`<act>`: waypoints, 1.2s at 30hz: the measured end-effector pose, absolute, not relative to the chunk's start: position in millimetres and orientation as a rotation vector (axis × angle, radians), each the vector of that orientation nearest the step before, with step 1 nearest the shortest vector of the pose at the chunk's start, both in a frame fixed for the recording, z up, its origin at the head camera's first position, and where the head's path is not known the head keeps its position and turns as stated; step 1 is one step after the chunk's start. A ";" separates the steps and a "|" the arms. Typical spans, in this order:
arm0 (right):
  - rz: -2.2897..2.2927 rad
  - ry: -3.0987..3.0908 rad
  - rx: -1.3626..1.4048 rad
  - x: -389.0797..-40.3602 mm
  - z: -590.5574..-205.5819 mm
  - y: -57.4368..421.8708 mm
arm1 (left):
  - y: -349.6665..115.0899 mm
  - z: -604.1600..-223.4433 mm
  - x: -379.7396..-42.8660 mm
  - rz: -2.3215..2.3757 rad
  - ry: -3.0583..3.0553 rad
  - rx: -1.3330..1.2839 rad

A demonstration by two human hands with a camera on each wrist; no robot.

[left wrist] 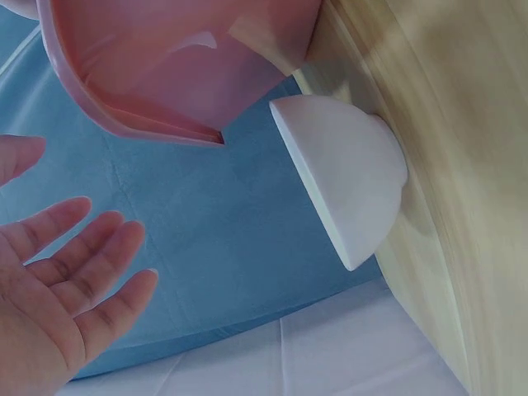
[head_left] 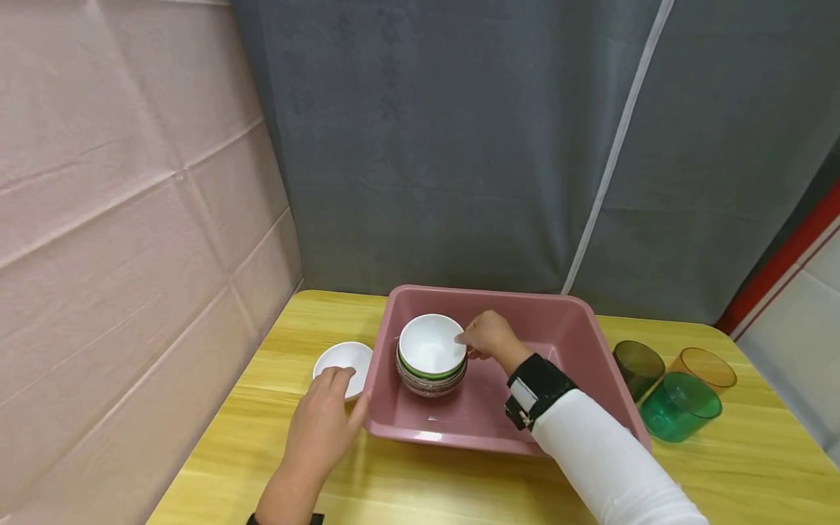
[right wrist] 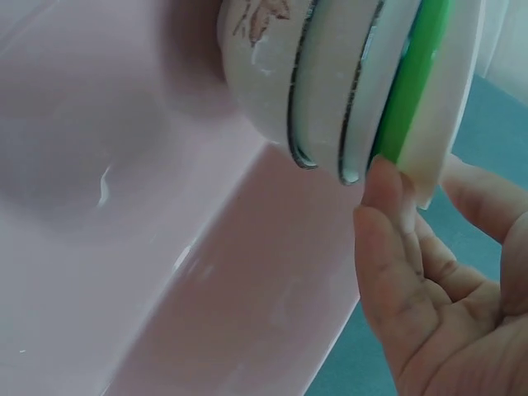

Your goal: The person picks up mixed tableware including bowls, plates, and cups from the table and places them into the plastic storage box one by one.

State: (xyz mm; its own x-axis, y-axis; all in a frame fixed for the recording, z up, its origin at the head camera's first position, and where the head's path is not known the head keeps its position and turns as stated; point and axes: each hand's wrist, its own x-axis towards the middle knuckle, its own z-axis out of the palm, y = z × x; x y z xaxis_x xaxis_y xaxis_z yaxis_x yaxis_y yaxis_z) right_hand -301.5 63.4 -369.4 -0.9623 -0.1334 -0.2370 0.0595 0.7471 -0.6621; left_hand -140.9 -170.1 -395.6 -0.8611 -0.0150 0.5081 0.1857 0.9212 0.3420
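In the head view a white bowl [head_left: 429, 344] tops a nested stack inside the pink basin [head_left: 518, 430], toward its left side. My right hand [head_left: 494, 340] pinches this bowl's right rim, thumb inside and fingers under it. Below it in the right wrist view come a green bowl [right wrist: 415, 87] and patterned bowls [right wrist: 262, 78] with dark rims. Left of the basin, a second white bowl [head_left: 344, 357] stands upright on the table. My left hand [head_left: 321, 423] hovers open beside it with fingers spread; the left wrist view shows a gap between fingers and bowl [left wrist: 342, 177].
Right of the basin stand a dark olive cup [head_left: 635, 364], an orange cup [head_left: 710, 367] and a green cup [head_left: 681, 410], close together. A grey curtain [head_left: 420, 146] hangs behind the wooden table [head_left: 230, 467]. A pale pink covered wall [head_left: 131, 255] rises at the left.
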 end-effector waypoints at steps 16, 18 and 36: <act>-0.993 2.819 -0.187 -289.7 -350.1 60.8 | -189.2 -398.8 -149.9 -0.831 -2.659 0.153; -0.973 2.845 -0.235 -285.7 -347.1 60.3 | -193.4 -398.8 -151.4 -0.916 -2.664 0.240; -0.818 2.984 -0.482 -251.2 -329.4 53.9 | -230.5 -422.2 -176.9 -1.207 -2.634 0.631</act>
